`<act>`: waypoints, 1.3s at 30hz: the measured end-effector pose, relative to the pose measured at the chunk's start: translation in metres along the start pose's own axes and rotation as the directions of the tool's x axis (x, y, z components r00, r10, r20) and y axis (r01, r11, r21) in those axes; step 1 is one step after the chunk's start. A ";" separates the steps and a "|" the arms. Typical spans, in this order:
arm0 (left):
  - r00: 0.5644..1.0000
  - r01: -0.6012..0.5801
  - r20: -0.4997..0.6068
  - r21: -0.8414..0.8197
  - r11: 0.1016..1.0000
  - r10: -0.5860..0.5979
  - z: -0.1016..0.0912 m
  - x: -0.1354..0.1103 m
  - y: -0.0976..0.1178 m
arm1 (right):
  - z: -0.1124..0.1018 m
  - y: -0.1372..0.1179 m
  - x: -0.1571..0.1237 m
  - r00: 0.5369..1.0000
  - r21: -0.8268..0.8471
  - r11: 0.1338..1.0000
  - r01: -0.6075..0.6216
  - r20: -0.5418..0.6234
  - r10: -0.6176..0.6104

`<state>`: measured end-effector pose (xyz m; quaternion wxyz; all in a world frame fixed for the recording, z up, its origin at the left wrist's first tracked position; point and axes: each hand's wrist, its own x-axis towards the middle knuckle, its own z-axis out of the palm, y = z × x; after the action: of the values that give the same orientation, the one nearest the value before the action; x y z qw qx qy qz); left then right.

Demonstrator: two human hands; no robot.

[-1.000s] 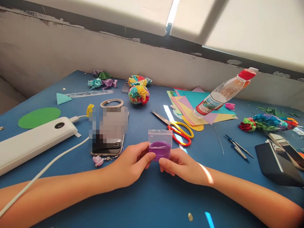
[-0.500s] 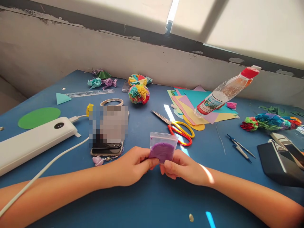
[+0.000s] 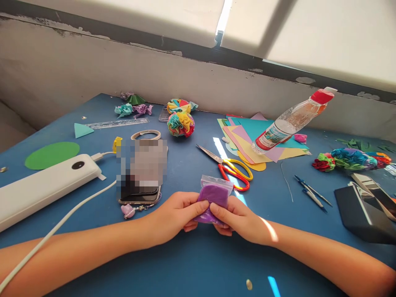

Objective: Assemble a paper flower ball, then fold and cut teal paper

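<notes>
Purple-filled bag (image 3: 213, 194) is being held above the near side of the table (image 3: 204, 264), the left hand (image 3: 179, 212) and right hand (image 3: 239, 216) pinching its lower part between thumbs and fingers, where too hard a squeeze would be risking a split or a popped-open top.

Purple-filled bag (image 3: 214, 194) now lower, left hand (image 3: 177, 215) and right hand (image 3: 243, 220) closer together, thumbs (image 3: 200, 208) shifted onto its middle

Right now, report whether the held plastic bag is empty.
Not empty: purple material shows in the bag, below its clear top strip.
</notes>
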<state>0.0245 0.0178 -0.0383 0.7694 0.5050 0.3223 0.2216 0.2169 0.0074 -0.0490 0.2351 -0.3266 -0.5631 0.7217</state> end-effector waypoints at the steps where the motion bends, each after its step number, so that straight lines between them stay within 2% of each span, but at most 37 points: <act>1: 1.000 0.005 0.010 -0.020 1.000 -0.005 0.000 0.000 0.000 | 0.000 -0.002 0.000 1.000 -0.020 1.000 -0.013 -0.007 0.013; 5: 0.999 0.013 0.034 0.022 1.000 -0.014 -0.001 -0.002 0.002 | -0.001 -0.005 -0.001 0.997 -0.068 0.996 -0.055 -0.063 0.050; 9: 0.999 0.031 -0.028 0.112 0.993 -0.028 0.000 -0.003 0.003 | -0.002 -0.002 -0.001 0.998 -0.114 0.993 -0.033 -0.055 0.027; 15: 0.998 0.052 -0.046 0.055 0.997 -0.050 0.000 -0.001 0.004 | -0.001 -0.001 -0.001 1.000 -0.072 0.997 -0.012 -0.001 0.012; 20: 0.998 0.054 -0.041 0.067 0.996 -0.051 0.000 -0.001 0.001 | -0.001 -0.002 -0.001 0.998 -0.070 0.997 -0.031 -0.049 0.027; 24: 0.999 0.047 0.017 0.113 0.993 -0.049 0.002 -0.003 0.001 | -0.002 -0.001 -0.002 0.997 -0.121 0.992 -0.043 -0.075 0.034; 26: 0.999 0.050 -0.004 0.112 0.992 -0.050 0.004 -0.004 0.001 | -0.003 -0.001 -0.002 0.998 -0.161 0.986 -0.036 -0.065 0.026; 31: 0.998 0.010 -0.066 0.076 0.997 -0.005 0.007 -0.005 -0.001 | -0.007 -0.004 -0.001 1.000 -0.163 0.987 -0.006 0.028 0.010; 35: 0.994 -0.043 -0.096 0.127 0.991 0.055 0.006 -0.003 -0.004 | -0.004 -0.004 0.002 1.000 -0.115 0.993 0.007 -0.007 -0.008; 37: 0.997 -0.021 -0.073 0.154 0.988 0.033 0.003 -0.004 -0.005 | -0.005 -0.005 0.002 0.998 -0.169 0.985 0.042 -0.043 -0.050; 39: 0.998 -0.007 -0.054 0.236 0.972 0.021 0.001 -0.005 -0.006 | -0.011 -0.011 0.000 0.992 -0.298 0.949 0.097 -0.044 -0.115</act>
<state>0.0217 0.0116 -0.0418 0.6930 0.5887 0.3643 0.2012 0.2242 0.0174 -0.0400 0.2392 -0.3491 -0.6741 0.6054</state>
